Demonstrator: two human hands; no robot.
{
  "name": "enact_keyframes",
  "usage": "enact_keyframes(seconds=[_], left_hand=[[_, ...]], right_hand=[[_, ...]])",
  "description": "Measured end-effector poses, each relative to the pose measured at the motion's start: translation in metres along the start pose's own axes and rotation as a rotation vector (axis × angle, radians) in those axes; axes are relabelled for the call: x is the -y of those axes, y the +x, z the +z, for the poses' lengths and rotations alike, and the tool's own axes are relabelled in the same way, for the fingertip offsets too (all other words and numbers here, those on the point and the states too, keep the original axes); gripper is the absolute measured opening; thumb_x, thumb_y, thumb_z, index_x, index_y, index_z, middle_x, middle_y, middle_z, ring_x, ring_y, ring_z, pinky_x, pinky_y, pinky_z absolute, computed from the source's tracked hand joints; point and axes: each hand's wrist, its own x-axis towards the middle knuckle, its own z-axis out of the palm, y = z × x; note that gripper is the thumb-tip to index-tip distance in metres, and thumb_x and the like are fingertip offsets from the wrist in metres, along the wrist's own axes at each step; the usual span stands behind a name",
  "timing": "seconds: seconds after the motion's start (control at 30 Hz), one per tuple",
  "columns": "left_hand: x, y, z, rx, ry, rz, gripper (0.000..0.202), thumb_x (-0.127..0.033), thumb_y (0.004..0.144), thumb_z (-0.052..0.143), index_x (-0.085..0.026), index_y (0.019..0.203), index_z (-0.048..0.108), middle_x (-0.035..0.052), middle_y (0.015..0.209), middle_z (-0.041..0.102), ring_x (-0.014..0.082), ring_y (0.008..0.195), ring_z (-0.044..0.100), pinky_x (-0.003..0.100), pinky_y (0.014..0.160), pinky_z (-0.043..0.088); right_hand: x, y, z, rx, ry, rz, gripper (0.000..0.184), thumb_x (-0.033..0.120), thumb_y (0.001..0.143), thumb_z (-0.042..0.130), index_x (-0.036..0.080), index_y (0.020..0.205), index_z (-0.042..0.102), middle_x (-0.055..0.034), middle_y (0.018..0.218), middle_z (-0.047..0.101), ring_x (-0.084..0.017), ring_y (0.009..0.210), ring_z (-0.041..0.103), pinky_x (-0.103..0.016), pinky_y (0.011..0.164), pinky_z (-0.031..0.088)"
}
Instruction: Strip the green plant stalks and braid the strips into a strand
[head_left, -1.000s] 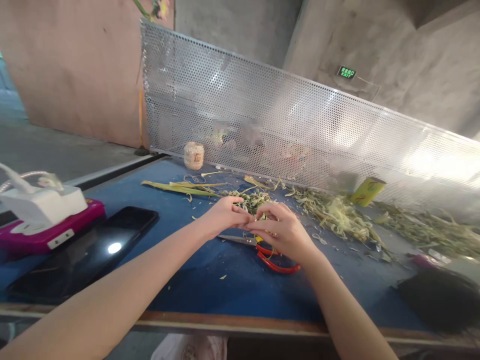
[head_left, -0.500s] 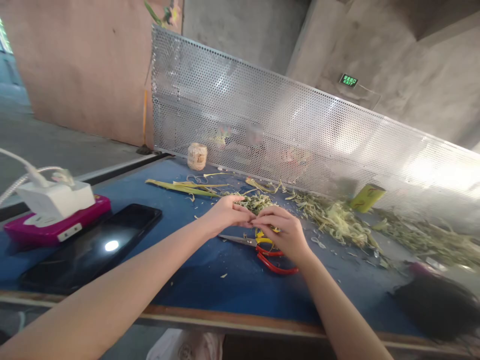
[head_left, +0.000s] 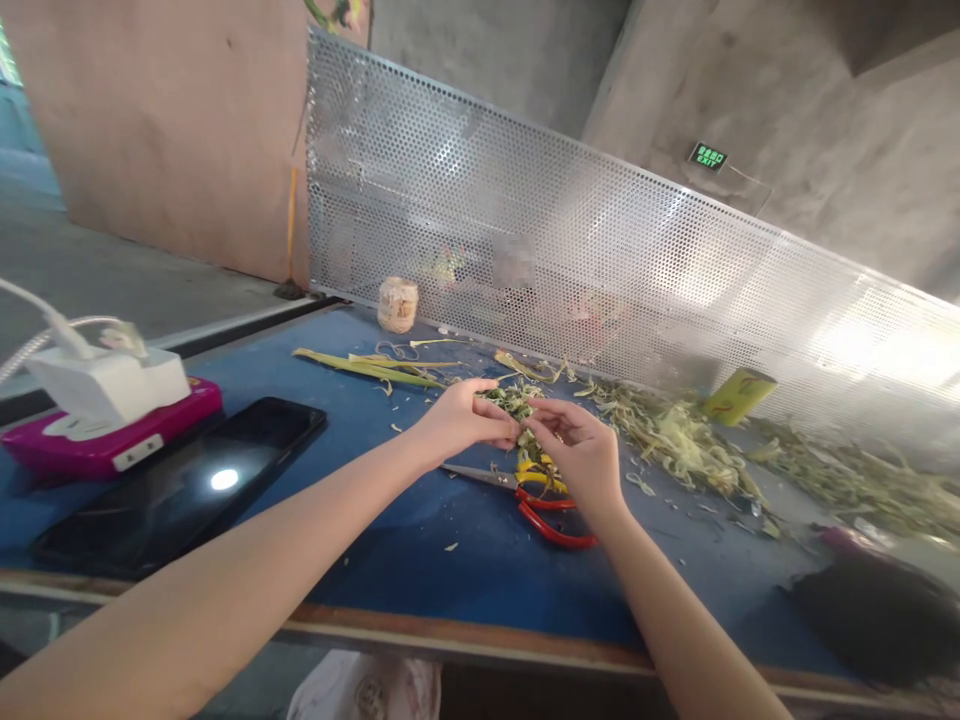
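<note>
Over a small heap of shredded green plant strips (head_left: 517, 398), my left hand (head_left: 469, 415) reaches in from the left with thumb and fingers pinched. Close beside it, my right hand (head_left: 581, 445) pinches too, its fingertips almost meeting the left ones. Thin greenish plant strips show at the fingertips of both hands; their exact shape is mostly hidden. Below the hands lie scissors (head_left: 555, 530) with red and yellow handles, blades pointing left, partly covered by the right hand.
Long yellow-green leaves (head_left: 367, 370) and a twine spool (head_left: 397, 305) lie further back. Shredded plant fibre (head_left: 690, 445) and a yellow-green box (head_left: 739, 397) are to the right. A phone (head_left: 187, 480) and a magenta power strip (head_left: 165, 430) lie left. A perforated metal screen (head_left: 600, 240) borders the table.
My fingertips have drawn slightly apart, the right hand shifting a little right and up. The whole view has tilted slightly; the scissors stay in place on the table.
</note>
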Motion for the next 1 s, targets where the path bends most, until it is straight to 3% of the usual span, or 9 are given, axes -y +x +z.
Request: enact_keyframes(seconds=[0.27,0.5,0.83,1.0], left_hand=[[0.000,-0.002,-0.002,0.069,0.083,0.018,0.090,-0.006,0.058,0.070,-0.001,0.132,0.019,0.0070,0.067,0.066,0.0159,0.058,0.063,0.033,0.064,0.050],[-0.001,-0.001,-0.004,0.084,0.109,-0.006,0.094,-0.007,0.057,0.071,-0.003,0.133,0.017,0.0054,0.064,0.066,0.0165,0.057,0.063,0.035,0.064,0.050],[-0.001,-0.001,-0.005,0.107,0.064,-0.089,0.097,-0.005,0.057,0.071,-0.002,0.134,0.012,0.0074,0.068,0.067,0.0184,0.060,0.065,0.034,0.065,0.052],[-0.003,-0.002,-0.004,0.121,0.051,-0.140,0.099,-0.004,0.057,0.070,-0.001,0.135,0.010,0.0106,0.070,0.068,0.0194,0.060,0.065,0.034,0.064,0.051]], right_hand=[[0.003,0.003,-0.008,0.143,-0.081,-0.236,0.016,0.012,0.073,0.057,0.023,0.077,0.069,-0.0018,0.074,0.068,-0.015,0.071,0.061,-0.029,0.066,0.051],[0.004,0.005,-0.013,0.236,-0.097,-0.254,0.016,0.011,0.074,0.057,0.021,0.079,0.069,-0.0027,0.074,0.067,-0.013,0.069,0.060,-0.025,0.061,0.050],[0.003,0.007,-0.027,0.474,-0.180,-0.357,0.027,0.012,0.082,0.048,0.024,0.100,0.063,-0.0048,0.091,0.060,-0.013,0.084,0.057,-0.027,0.073,0.049],[0.002,0.008,-0.031,0.537,-0.146,-0.353,0.026,0.014,0.082,0.048,0.026,0.100,0.063,-0.0045,0.090,0.059,-0.013,0.083,0.056,-0.028,0.074,0.048]])
